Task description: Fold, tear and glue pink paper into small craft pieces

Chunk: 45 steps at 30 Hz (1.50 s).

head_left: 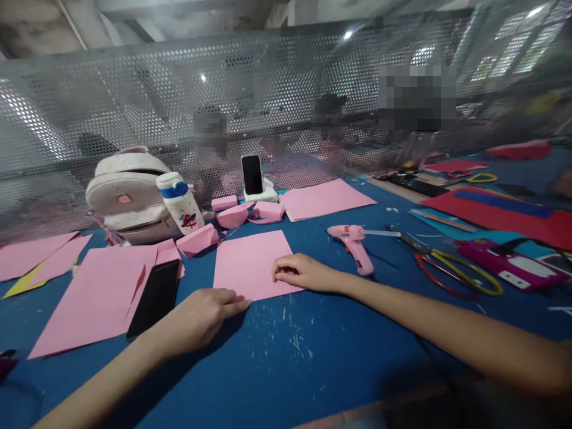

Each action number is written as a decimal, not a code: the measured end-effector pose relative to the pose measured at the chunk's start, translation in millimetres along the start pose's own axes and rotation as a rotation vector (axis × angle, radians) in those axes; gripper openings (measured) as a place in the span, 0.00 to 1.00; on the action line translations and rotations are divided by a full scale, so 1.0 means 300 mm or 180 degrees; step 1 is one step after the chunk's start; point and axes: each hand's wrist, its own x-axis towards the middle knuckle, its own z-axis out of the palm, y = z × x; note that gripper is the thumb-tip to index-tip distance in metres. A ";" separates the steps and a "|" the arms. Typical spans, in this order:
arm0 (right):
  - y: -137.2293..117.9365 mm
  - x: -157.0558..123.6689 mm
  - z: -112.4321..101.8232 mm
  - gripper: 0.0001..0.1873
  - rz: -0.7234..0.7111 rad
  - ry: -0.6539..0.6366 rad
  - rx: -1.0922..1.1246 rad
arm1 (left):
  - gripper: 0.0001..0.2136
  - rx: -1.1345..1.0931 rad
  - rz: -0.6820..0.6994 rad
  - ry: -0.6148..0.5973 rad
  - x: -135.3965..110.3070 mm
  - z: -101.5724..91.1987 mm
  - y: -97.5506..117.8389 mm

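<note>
A pink sheet of paper (250, 262) lies flat on the blue table before me. At its near left edge is my left hand (203, 319), fingers stretched out and their tips touching the paper's edge. My right hand (304, 272) rests on the near right part of the same sheet. Its fingers are loosely bent, with a gap by the thumb and nothing visible between them. Just right of that hand lies a pink hot glue gun (357, 245) with a glue stick (382, 233) sticking out of its back. Folded pink paper pieces (198, 240) sit behind the sheet.
Left are a black phone (155, 298), more pink sheets (96, 292), a white bottle (181, 208) and a backpack (134, 196). Another phone (252, 174) stands upright behind. Scissors (447, 262) and a purple case (509, 265) lie right. A perforated metal screen (277, 77) closes the back.
</note>
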 end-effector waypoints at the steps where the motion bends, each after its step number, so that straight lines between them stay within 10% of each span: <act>1: -0.001 0.000 0.000 0.09 0.0002 -0.0002 -0.0009 | 0.22 -0.0020 -0.0076 -0.0019 -0.033 0.001 -0.011; 13: -0.004 0.002 0.000 0.09 0.0030 0.0041 0.0029 | 0.28 -0.0370 -0.0819 -0.0285 -0.227 0.002 -0.092; 21: 0.002 0.002 0.001 0.10 0.0092 0.0199 0.0452 | 0.23 -0.0408 -0.0661 0.0161 -0.012 -0.063 -0.071; 31: 0.029 0.004 -0.005 0.12 0.0171 0.0791 0.0545 | 0.12 -0.1185 -0.0490 0.0055 0.366 0.012 0.079; 45: -0.065 -0.026 -0.033 0.34 -0.0462 0.0923 0.0835 | 0.08 -0.2711 -0.0398 0.0441 0.282 -0.148 0.066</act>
